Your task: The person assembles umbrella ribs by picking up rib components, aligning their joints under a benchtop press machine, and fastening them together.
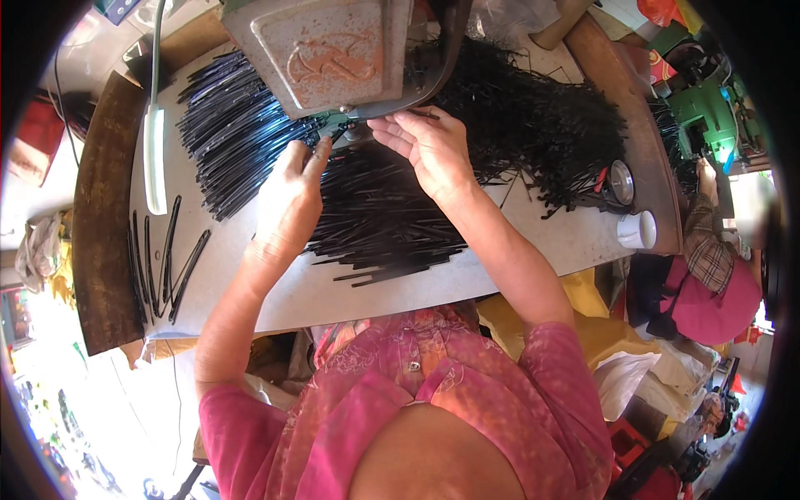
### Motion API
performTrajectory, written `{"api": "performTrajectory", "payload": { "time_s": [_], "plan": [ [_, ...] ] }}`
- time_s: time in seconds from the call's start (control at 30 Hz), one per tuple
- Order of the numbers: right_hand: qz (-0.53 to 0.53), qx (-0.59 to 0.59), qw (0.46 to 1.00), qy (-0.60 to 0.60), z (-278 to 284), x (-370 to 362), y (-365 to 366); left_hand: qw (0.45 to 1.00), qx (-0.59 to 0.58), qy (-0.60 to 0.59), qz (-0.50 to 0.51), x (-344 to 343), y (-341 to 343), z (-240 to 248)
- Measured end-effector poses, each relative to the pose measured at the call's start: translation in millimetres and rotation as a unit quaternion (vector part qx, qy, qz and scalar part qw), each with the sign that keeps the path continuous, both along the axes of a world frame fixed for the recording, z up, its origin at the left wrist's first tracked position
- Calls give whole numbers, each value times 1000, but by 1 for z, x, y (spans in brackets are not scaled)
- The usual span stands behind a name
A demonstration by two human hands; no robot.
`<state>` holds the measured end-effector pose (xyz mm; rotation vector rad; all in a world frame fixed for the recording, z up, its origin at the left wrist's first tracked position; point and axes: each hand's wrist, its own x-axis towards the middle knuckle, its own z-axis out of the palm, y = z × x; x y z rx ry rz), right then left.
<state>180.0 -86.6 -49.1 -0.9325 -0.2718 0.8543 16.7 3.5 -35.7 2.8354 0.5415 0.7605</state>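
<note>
Both hands are raised to the working point of a bench press [321, 58] with a worn grey housing. My left hand [287, 200] is closed, its thumb and forefinger pinched just below the small greenish tooling [335, 125]; what lies between them is hidden. On the other side, my right hand [429, 150] pinches a thin dark strip by the press's curved arm, its other fingers loosely curled. Beneath and between the hands spreads a pile of slender black strips [375, 221]. More long black strips [237, 133] lie in a fanned stack to the left of the press.
A tangled heap of thin black pieces [533, 125] covers the right of the bench [250, 292]. Several loose strips [171, 254] lie at left under a tube lamp [155, 158]. A white cup [637, 230] stands at right. Another person [708, 283] works beside a green machine [708, 121].
</note>
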Motion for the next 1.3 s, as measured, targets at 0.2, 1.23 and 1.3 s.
{"api": "performTrajectory", "payload": {
  "time_s": [0.2, 1.23, 1.3],
  "plan": [
    [31, -31, 999, -15, 6, 9, -11, 995, -85, 35, -40, -12, 19, 15],
    [261, -15, 965, 1, 8, 12, -21, 748, -659, 83, -13, 2, -8, 23],
    [270, 0, 963, 1, 10, 14, -24, 667, -741, 64, -44, 0, -4, 29]
  ]
}}
